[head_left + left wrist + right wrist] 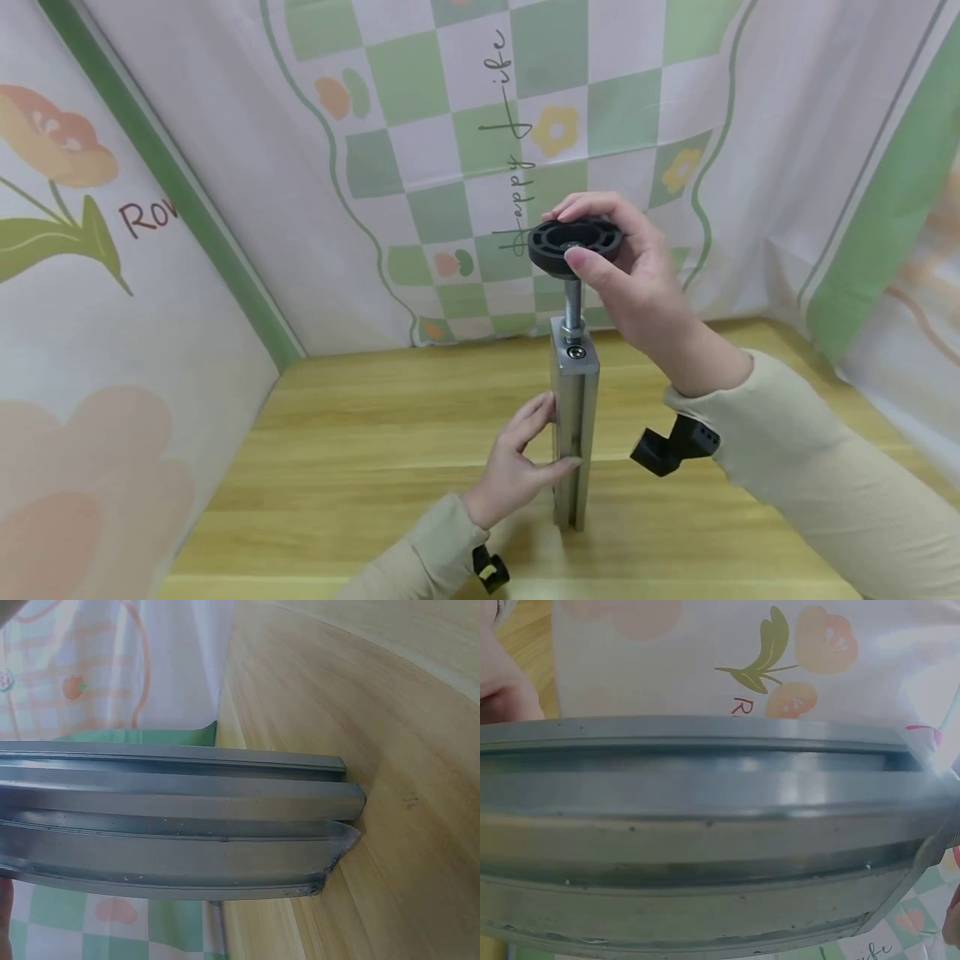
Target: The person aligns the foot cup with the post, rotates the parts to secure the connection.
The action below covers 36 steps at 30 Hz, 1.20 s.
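Note:
A silver aluminium extrusion (566,450) stands upright on the wooden table, grooves running along its length. In its top end plate sit a threaded rod (572,302) with a hex nut (573,332) and a bolt (576,352). On the rod is a round black levelling foot (546,260), its ribbed face upward. My right hand (641,287) grips the foot's rim, thumb on the near side and fingers on the far side. Lower down, my left hand (517,471) holds the extrusion between thumb and fingers. The left wrist view shows the extrusion's lower end (330,802) at the tabletop.
The wooden table (360,458) extends around the extrusion. Behind it hangs a printed curtain (420,75) with green and white checks; more printed fabric (150,333) closes the left side. Black mounts (675,446) are strapped at both wrists.

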Each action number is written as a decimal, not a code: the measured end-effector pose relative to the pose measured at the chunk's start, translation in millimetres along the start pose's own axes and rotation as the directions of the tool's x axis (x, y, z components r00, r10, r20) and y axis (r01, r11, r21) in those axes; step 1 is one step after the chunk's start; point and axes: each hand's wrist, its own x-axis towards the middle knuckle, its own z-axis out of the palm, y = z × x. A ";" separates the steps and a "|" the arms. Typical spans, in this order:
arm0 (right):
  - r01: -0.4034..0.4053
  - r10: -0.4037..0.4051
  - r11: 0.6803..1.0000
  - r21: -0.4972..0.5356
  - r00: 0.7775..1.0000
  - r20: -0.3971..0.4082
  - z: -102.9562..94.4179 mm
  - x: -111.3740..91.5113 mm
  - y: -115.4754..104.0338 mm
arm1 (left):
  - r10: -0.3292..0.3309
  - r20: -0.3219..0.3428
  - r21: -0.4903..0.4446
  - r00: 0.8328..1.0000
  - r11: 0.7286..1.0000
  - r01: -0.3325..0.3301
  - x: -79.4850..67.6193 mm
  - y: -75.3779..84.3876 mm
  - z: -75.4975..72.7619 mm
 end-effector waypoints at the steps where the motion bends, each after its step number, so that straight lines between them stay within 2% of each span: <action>1: 0.000 -0.001 0.999 -0.038 1.000 -0.023 1.1 -0.1 -1.3 | -0.002 0.001 0.000 1.000 1.000 0.002 0.2 0.2 -0.2; 5: -0.004 -0.007 0.988 -0.157 0.997 -0.074 4.2 -0.3 -5.6 | -0.001 0.001 0.001 1.000 1.000 0.001 0.7 0.5 -0.9; 12: 0.025 -0.054 0.953 -0.301 0.995 -0.089 9.0 -1.3 -8.4 | 0.001 0.003 0.006 1.000 1.000 -0.001 0.7 0.7 -1.9; 15: 0.038 -0.089 0.911 -0.411 0.990 -0.105 12.2 -0.8 -8.4 | -0.010 0.005 0.006 1.000 1.000 0.010 0.6 1.0 -2.1; 18: 0.042 -0.125 0.843 -0.536 0.985 -0.119 15.4 0.3 -8.8 | -0.022 0.002 0.000 1.000 1.000 0.022 0.5 1.3 -2.1; 23: 0.070 -0.182 0.767 -0.638 0.977 -0.111 17.5 2.6 -9.9 | -0.001 0.004 0.004 1.000 1.000 0.001 1.5 0.7 -2.0; 28: 0.108 -0.228 0.746 -0.657 0.969 -0.099 15.5 3.2 -8.9 | 0.049 0.015 0.018 0.999 0.999 -0.049 3.2 0.2 -1.8; 34: 0.147 -0.258 0.736 -0.661 0.963 -0.073 13.7 1.9 -5.9 | 0.050 0.012 0.016 0.999 0.999 -0.050 3.0 1.8 -1.3; 36: 0.167 -0.276 0.742 -0.649 0.959 -0.069 13.2 0.9 -4.0 | 0.056 0.010 0.018 0.998 0.998 -0.056 2.6 1.7 -1.2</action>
